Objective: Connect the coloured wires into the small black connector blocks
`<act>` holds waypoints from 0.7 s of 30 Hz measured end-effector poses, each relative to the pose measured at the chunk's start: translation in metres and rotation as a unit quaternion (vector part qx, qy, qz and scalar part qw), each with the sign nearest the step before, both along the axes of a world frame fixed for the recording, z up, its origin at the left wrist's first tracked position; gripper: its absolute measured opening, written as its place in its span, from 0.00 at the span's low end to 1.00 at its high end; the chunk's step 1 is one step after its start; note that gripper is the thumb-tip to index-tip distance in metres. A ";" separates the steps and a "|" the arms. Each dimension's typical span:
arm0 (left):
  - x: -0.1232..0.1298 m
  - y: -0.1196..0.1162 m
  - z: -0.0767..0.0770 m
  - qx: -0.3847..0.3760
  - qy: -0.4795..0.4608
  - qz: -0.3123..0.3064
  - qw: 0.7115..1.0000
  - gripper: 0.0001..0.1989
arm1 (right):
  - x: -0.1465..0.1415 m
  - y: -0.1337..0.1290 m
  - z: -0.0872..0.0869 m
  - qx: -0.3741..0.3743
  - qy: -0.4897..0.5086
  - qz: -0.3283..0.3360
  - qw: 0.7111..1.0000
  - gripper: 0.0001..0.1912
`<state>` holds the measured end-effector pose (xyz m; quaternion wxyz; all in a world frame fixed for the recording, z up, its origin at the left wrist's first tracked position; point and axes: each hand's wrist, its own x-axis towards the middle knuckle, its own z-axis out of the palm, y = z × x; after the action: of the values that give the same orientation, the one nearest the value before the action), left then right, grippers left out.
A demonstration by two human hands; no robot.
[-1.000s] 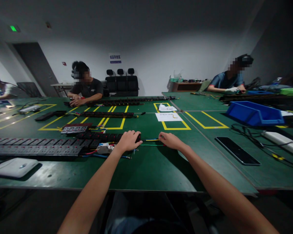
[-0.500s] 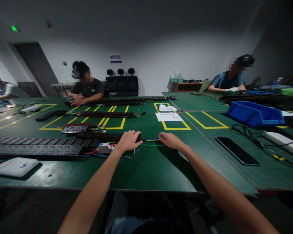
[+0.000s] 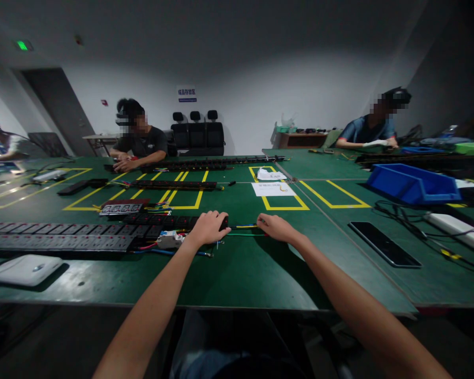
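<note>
My left hand (image 3: 209, 228) is wrapped over the right end of a black socket strip (image 3: 181, 222) lying on the green table. From that end, yellow, blue and green wires (image 3: 243, 227) run rightward to my right hand (image 3: 275, 227), whose fingers are pinched on them. A green wire (image 3: 245, 235) stretches just below the others. Left of my left wrist sits a white breaker-like block (image 3: 170, 240) with red and blue leads. Grey socket strips (image 3: 55, 242) extend from it to the left edge.
A white box (image 3: 26, 270) lies at the front left. On the right are a phone (image 3: 384, 243), a blue bin (image 3: 414, 184), cables and a white power strip (image 3: 462, 231). Paper (image 3: 273, 189) lies beyond my hands. People sit across the table.
My hands and the wires hold nearly the same position. At the far right, the other person's gloved hand has shifted slightly.
</note>
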<state>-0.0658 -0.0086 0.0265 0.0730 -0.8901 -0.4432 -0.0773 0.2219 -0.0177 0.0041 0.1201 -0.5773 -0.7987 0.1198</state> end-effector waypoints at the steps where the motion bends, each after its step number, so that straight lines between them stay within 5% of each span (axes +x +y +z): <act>1: 0.000 0.000 0.000 -0.001 0.000 0.000 1.000 0.27 | 0.000 0.000 0.000 0.000 0.000 0.000 1.000 0.13; 21: 0.001 -0.001 0.000 0.001 0.002 0.004 1.000 0.27 | -0.001 -0.001 0.001 -0.002 0.004 -0.006 1.000 0.12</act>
<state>-0.0650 -0.0093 0.0269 0.0755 -0.8882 -0.4469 -0.0759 0.2209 -0.0183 0.0048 0.1230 -0.5820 -0.7944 0.1229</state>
